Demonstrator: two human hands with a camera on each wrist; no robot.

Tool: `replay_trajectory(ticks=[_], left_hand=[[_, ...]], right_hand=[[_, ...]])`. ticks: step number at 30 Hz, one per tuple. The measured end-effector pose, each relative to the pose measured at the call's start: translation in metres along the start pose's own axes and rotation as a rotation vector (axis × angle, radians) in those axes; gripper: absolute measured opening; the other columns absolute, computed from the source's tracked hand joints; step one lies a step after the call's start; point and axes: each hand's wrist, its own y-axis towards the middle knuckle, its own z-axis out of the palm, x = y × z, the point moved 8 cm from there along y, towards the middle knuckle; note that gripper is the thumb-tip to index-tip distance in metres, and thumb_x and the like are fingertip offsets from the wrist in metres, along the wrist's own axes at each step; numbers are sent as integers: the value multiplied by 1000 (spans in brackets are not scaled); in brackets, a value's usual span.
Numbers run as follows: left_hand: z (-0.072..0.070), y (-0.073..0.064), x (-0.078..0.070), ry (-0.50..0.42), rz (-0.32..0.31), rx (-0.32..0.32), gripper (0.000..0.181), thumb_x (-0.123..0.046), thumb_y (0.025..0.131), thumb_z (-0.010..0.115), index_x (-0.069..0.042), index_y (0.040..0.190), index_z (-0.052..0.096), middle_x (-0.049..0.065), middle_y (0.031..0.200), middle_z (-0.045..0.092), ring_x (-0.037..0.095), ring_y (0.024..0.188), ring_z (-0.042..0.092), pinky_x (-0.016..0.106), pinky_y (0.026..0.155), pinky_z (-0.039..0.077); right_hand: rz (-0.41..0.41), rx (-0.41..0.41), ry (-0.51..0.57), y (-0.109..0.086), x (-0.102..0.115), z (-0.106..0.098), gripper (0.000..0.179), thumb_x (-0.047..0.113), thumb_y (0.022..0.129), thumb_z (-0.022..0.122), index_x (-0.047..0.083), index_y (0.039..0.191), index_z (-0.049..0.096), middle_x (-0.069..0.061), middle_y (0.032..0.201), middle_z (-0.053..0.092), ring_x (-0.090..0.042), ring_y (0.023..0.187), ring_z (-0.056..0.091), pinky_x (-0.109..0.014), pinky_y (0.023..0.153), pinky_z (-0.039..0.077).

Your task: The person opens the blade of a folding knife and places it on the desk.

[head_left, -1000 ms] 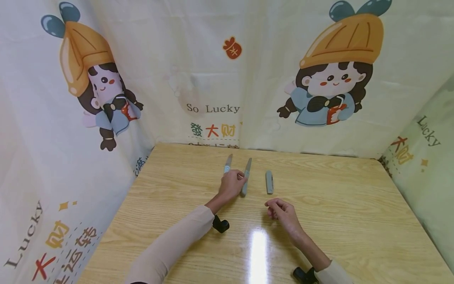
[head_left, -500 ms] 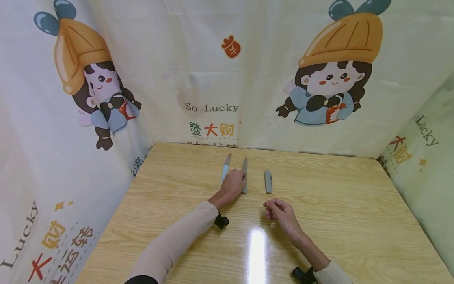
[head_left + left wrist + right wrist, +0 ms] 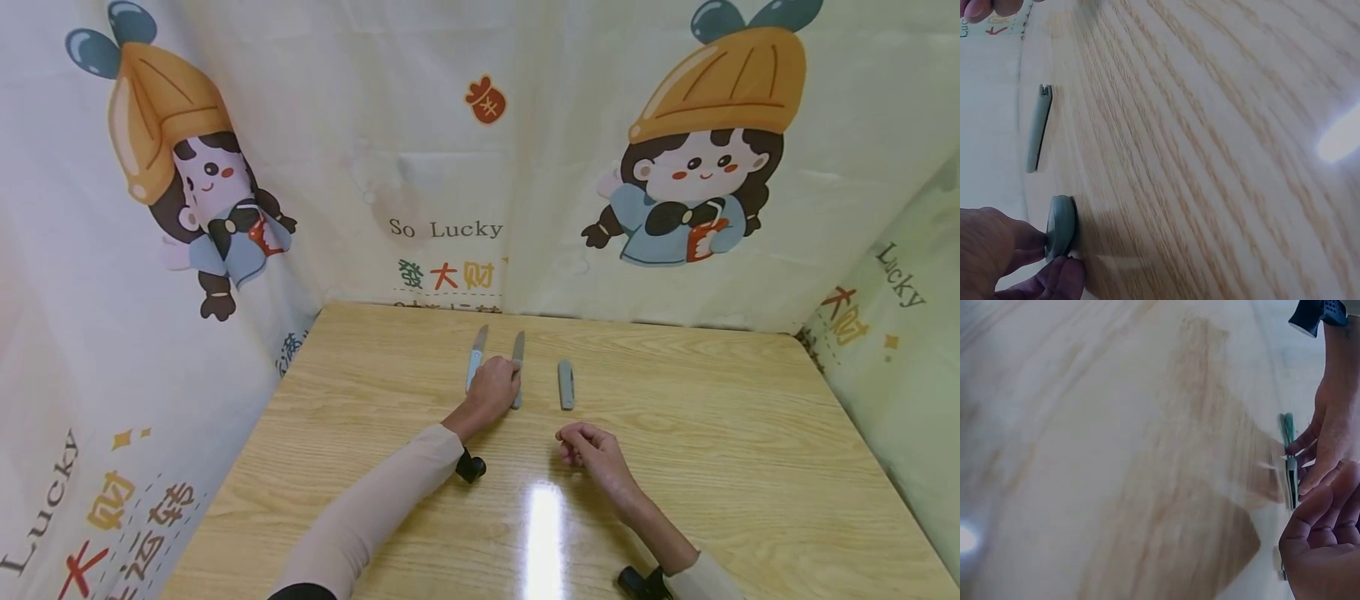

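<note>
Two knives lie side by side near the back of the table. My left hand point(image 3: 493, 390) pinches the right one, a knife with a grey-green handle point(image 3: 1061, 225), between thumb and fingers; its blade point(image 3: 519, 344) points to the back edge. Left of it lies the knife with a light blue handle point(image 3: 475, 363), partly hidden by my left hand. To the right is a slim grey-green piece point(image 3: 566, 385) like a blade cover, with a slot at one end in the left wrist view. My right hand point(image 3: 597, 457) hovers in front of that piece, fingers loosely curled, holding nothing.
The wooden table point(image 3: 697, 433) extends widely to the right and front. A printed curtain point(image 3: 555, 167) hangs behind and at both sides. Black wrist cameras sit under the left wrist point(image 3: 471, 467) and right wrist point(image 3: 637, 582). Light glares off the front middle.
My left hand has taken a closer hold on the grey-green knife, which has turned slightly and shifted a little to the left. The right hand has stayed almost still.
</note>
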Motion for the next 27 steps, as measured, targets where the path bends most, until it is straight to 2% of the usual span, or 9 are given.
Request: replay_trajectory(ticks=[6,16,20,23,25,27], left_hand=[[-1,1,-1,-4,-2,-29,25,-10,102,59,-4,121,75,14,105,73,26,92,70,34,70,57],[0,3,0,13,-21,-57,23,-11,101,61,-5,118,76,13,105,74,26,96,70,38,76,58],[2,4,2,-1,-24,-54,23,-11,101,61,-5,118,76,13,106,74,25,92,71,33,68,58],[2,3,5,-29,-39,-47,25,-12,100,63,-4,120,75,13,109,74,19,84,70,26,58,52],[1,2,7,-59,-45,-43,28,-12,98,63,-3,122,74,12,107,74,14,71,64,24,52,46],[-1,1,9,-92,-53,-44,31,-12,96,64,-2,124,73,12,105,74,10,58,51,23,47,37]], right_hand=[[10,25,-18,0,-3,1,29,15,106,57,-13,110,65,-17,88,66,-21,76,64,-28,70,56],[-23,77,-74,-3,-3,3,34,20,107,56,-12,111,64,-17,90,67,-19,79,64,-26,70,54],[-23,83,-75,-4,-3,3,34,20,107,56,-12,111,64,-18,91,66,-21,80,65,-27,71,55],[-29,86,-68,-4,-2,4,33,19,107,55,-13,111,63,-19,92,66,-21,80,65,-28,72,56],[-36,85,-66,-5,-1,4,33,18,107,55,-14,111,63,-20,92,66,-21,80,65,-29,73,57],[-41,81,-65,-5,0,3,32,17,107,55,-14,110,63,-21,92,66,-22,80,65,-29,73,57]])
